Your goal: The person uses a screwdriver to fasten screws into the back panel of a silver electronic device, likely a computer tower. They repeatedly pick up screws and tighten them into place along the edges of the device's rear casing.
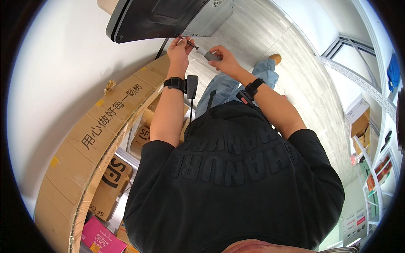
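Note:
At the top, my left hand [179, 50] pinches a thin dark rod [192, 44] just below the lower edge of a large black panel [147, 21] with a rounded corner. My right hand [225, 61], just right of it, is wrapped round the grey handle of what looks like a screwdriver [212, 56]. The tool points up and left toward the rod; whether the two are joined is too small to tell. One end of the rod reaches the panel's edge near my left fingertips. A grey metal part [211, 19] adjoins the panel on the right.
A long cardboard sheet [114, 105] stands along the left. Behind it are cardboard boxes [110, 181] and a pink package [101, 236]. A white wall [63, 59] rises at far left. White metal shelving [358, 82] holding various items runs down the right, beside pale floorboards [312, 105].

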`<state>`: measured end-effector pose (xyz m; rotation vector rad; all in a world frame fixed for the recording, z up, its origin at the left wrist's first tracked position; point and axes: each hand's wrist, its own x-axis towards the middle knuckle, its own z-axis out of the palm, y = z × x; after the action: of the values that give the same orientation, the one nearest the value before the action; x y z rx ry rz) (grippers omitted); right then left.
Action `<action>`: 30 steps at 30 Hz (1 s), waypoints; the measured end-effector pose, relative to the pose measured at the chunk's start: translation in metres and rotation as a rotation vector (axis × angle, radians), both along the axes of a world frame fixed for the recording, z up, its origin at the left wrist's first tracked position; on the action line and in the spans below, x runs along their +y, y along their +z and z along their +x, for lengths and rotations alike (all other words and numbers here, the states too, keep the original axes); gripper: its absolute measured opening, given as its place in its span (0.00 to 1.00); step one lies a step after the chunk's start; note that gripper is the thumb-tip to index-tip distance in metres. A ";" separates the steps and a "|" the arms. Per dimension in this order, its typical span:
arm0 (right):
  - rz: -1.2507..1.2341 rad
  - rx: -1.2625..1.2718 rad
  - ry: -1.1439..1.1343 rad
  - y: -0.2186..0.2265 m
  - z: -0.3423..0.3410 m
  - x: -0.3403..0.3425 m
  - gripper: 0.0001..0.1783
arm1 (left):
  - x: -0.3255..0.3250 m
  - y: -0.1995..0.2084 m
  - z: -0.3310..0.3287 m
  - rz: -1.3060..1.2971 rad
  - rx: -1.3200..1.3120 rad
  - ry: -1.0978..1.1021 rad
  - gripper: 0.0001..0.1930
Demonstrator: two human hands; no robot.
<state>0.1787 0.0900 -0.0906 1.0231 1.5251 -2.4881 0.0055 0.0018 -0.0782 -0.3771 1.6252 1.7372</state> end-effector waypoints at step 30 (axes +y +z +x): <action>-0.340 -0.169 0.176 -0.016 0.001 0.014 0.22 | 0.006 -0.003 -0.003 -0.018 -0.062 0.071 0.04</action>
<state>0.1794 0.1037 -0.1063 0.9650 1.0485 -2.3593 0.0026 0.0077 -0.0809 -0.4974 1.6020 1.7467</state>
